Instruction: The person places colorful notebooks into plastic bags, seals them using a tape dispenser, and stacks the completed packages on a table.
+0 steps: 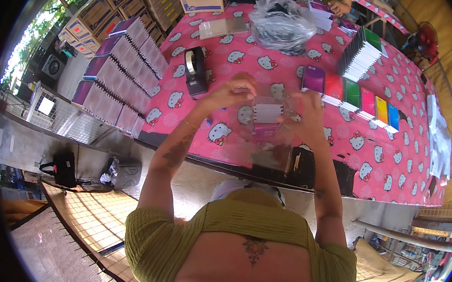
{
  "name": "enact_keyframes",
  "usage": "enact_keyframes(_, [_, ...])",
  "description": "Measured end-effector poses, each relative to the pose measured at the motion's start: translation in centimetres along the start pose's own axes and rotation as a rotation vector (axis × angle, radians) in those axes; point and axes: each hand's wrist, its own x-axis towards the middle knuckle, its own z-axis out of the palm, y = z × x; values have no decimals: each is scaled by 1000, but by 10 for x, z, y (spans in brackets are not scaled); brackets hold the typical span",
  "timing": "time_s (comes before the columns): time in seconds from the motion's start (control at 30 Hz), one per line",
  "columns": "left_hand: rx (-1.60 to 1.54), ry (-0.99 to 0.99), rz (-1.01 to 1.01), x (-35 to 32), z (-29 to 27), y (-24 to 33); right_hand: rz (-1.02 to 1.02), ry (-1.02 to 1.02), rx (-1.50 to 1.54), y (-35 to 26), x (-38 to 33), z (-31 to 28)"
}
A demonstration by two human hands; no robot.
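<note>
A small stack of spiral-bound notebooks, with white pages and a purple cover edge, lies on the table before me. Clear plastic film spreads around and under it toward the front edge. My left hand is at the stack's far left corner, its fingers pinched on what looks like the film's edge. At the right side my right hand hovers close to the notebooks. Its fingers are bent and smeared by motion, so their grip is unclear. A black tape dispenser stands left of my left hand.
Wrapped notebook stacks line the table's left edge. To the right are a row of coloured notebooks and a tall notebook pile. A plastic bag and a flat clear pack lie farther back. Another person's hand is across the table.
</note>
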Motion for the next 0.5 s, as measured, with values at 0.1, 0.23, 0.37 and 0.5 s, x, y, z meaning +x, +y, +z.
enact_keyframes(0.1, [-99,-2,-100,6,3,4,106,1,194,57,-30,21])
enact_keyframes(0.23, [-134,-58,-179,6,-15,20,110,-150,266,55,-41,37])
enact_keyframes(0.37, [309,-179,4,13,-13,16,-129,-264,130,51,-34,43])
enact_keyframes(0.5, [480,-96,114,31,11,11,-234,-310,118,58,-29,44])
